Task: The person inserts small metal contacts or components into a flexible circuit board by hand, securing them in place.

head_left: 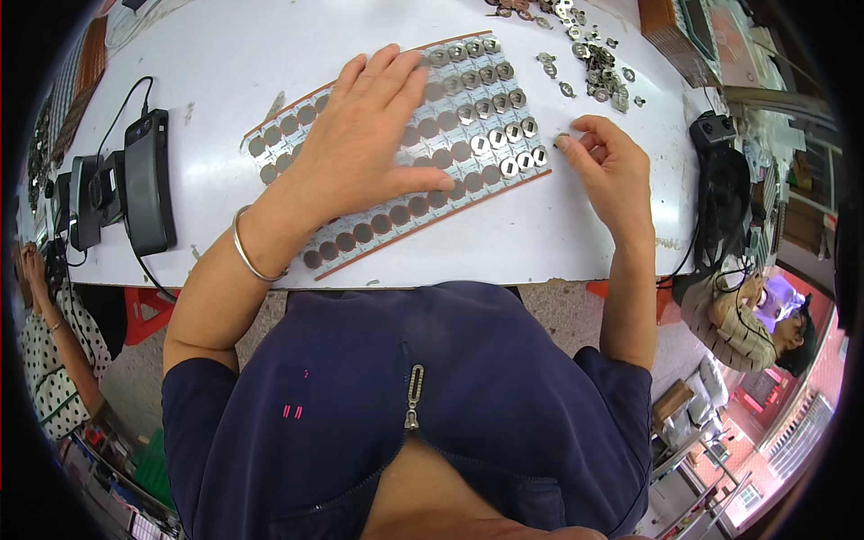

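A panel of joined circuit boards (367,232) lies slantwise on the white table, with rows of dark round spots across it. Shiny metal battery-holder-like pieces (486,78) sit on the spots along its right side. My left hand (364,126) rests flat over the middle of the panel, fingers spread, hiding part of the rows. Just off the panel's right edge, my right hand (607,166) is closed in a pinch, thumb and forefinger on a small metal piece (561,141) that is mostly hidden.
Loose metal pieces (605,76) lie heaped at the table's far right. A black phone-like device (147,180) on a stand and a cable are at the left. Black equipment (720,189) stands at the right edge. People (747,324) sit on both sides.
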Demonstrator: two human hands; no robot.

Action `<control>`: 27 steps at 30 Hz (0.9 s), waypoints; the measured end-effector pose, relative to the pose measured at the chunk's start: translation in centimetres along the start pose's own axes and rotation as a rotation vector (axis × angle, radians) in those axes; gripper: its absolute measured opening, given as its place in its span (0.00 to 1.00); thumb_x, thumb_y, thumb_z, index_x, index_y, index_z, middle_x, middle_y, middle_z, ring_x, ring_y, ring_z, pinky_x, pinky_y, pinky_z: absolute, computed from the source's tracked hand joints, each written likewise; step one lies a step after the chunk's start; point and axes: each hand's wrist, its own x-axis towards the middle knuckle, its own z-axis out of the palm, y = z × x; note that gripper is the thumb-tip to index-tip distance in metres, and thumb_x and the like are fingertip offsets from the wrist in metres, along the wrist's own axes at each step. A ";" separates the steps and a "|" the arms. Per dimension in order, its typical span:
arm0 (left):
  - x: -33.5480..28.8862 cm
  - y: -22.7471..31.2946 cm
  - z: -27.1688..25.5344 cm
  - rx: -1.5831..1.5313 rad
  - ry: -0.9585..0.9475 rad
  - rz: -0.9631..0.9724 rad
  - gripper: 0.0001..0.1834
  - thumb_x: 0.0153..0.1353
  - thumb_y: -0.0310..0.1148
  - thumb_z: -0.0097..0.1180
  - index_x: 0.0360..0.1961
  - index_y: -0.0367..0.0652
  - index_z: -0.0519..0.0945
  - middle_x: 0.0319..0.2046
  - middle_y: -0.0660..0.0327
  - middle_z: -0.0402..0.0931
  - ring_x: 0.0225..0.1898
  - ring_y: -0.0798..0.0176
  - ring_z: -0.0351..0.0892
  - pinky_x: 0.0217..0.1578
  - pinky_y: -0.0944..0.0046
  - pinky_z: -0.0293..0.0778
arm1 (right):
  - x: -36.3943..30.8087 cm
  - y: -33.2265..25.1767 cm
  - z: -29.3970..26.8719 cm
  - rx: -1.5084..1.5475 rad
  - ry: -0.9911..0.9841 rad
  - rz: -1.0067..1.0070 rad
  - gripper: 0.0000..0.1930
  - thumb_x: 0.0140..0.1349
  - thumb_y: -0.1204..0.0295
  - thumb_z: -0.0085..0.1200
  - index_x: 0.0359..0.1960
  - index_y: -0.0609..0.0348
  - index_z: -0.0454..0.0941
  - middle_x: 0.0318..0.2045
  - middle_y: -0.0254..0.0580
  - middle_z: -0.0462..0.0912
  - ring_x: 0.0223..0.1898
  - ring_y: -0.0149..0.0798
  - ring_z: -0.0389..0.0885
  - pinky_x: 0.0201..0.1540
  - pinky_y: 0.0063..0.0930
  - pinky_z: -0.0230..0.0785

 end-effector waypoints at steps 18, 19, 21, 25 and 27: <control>-0.2 -0.2 0.2 -0.006 0.024 -0.005 0.56 0.42 0.60 0.73 0.62 0.25 0.70 0.67 0.43 0.64 0.72 0.39 0.58 0.72 0.41 0.51 | 0.1 -1.4 2.0 0.016 0.031 -0.107 0.09 0.60 0.74 0.64 0.41 0.61 0.83 0.32 0.40 0.83 0.27 0.31 0.78 0.32 0.25 0.73; -0.2 -0.2 0.2 -0.004 0.024 -0.006 0.56 0.42 0.60 0.73 0.62 0.25 0.70 0.67 0.43 0.64 0.72 0.39 0.58 0.72 0.41 0.51 | 0.1 -1.4 2.1 0.017 0.036 -0.112 0.09 0.60 0.74 0.64 0.41 0.61 0.83 0.32 0.41 0.83 0.27 0.31 0.78 0.32 0.25 0.73; -0.1 -0.1 0.2 -0.005 0.023 -0.003 0.56 0.43 0.61 0.72 0.62 0.25 0.70 0.67 0.43 0.64 0.72 0.39 0.58 0.72 0.41 0.51 | 0.1 -1.6 2.6 0.066 0.035 -0.097 0.09 0.60 0.75 0.63 0.41 0.61 0.83 0.33 0.41 0.83 0.27 0.32 0.78 0.33 0.25 0.73; -0.2 -0.1 0.2 0.001 0.025 -0.002 0.56 0.43 0.61 0.71 0.62 0.24 0.69 0.67 0.43 0.64 0.72 0.39 0.58 0.72 0.41 0.52 | 0.7 -1.8 2.0 0.026 0.061 -0.064 0.08 0.60 0.77 0.61 0.41 0.62 0.83 0.34 0.42 0.83 0.28 0.32 0.78 0.34 0.26 0.73; -0.2 -0.2 0.3 -0.009 0.032 0.008 0.56 0.44 0.61 0.71 0.63 0.24 0.69 0.67 0.43 0.64 0.72 0.39 0.57 0.72 0.41 0.52 | 1.0 -0.9 1.6 0.010 0.076 -0.107 0.08 0.61 0.77 0.60 0.41 0.62 0.83 0.34 0.42 0.83 0.28 0.32 0.78 0.35 0.26 0.74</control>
